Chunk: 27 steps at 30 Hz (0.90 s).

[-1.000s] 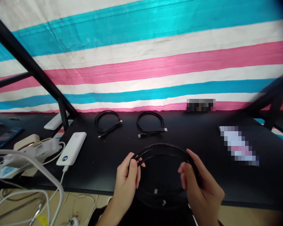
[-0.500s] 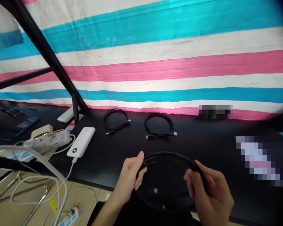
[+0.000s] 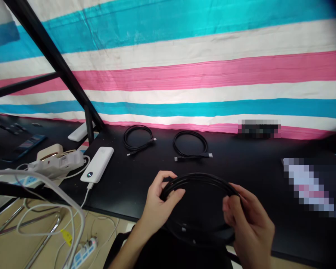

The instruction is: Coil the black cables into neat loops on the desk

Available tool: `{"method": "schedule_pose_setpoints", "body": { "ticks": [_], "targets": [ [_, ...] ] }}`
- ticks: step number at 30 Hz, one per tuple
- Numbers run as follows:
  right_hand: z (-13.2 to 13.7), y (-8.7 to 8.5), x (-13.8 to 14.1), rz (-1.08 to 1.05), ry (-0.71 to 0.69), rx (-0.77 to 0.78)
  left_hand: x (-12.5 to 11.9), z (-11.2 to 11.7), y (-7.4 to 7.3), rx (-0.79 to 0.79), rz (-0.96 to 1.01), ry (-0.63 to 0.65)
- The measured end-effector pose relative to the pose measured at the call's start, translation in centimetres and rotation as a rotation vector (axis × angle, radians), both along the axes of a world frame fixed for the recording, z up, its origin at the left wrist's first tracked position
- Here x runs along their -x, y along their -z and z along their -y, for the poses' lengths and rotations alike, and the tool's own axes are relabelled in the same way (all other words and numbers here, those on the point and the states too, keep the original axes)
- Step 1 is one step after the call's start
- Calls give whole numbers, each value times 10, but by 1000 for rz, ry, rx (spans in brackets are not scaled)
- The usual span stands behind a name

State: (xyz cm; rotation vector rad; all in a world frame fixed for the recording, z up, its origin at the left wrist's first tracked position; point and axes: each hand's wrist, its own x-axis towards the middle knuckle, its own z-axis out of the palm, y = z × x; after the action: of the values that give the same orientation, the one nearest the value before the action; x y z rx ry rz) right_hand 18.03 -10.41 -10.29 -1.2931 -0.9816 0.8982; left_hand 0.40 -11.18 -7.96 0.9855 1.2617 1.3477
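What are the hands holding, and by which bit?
A coiled black cable, by opposite sides of its loop: the right hand grips the right side, the left hand cups the left.

left hand (image 3: 160, 200) curled round left side of large black cable coil (image 3: 201, 177) | right hand (image 3: 250, 218) grips its right side | two smaller coils (image 3: 141, 149) beyond, on counter (image 3: 137, 179) | white power bank (image 3: 99, 164) left

From where I'm standing, the white power bank (image 3: 98, 162) looks like smooth plastic with a soft sheen. Tabletop (image 3: 145, 168) under it: black, smooth, kinda satin. The big cable coil (image 3: 201, 176) to its right is slick black rubber or plastic, catching thin glossy streaks. Striped sheet (image 3: 184, 74) behind it seems like crinkly plastic, a bit shiny. The bent tube (image 3: 45, 240) down below it is polished metal.
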Motion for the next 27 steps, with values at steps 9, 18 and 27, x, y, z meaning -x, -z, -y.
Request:
{"method": "schedule_pose_setpoints", "body": {
  "ticks": [9,18,27],
  "targets": [
    [-6,-19,-2,-553,150,89,-16,3,20,56,259,161],
    [-5,-6,6,-891,77,230,-10,6,16,-6,363,188],
    [10,7,38,-681,-198,354,1,0,19,196,1010,-161]
  ]
}}
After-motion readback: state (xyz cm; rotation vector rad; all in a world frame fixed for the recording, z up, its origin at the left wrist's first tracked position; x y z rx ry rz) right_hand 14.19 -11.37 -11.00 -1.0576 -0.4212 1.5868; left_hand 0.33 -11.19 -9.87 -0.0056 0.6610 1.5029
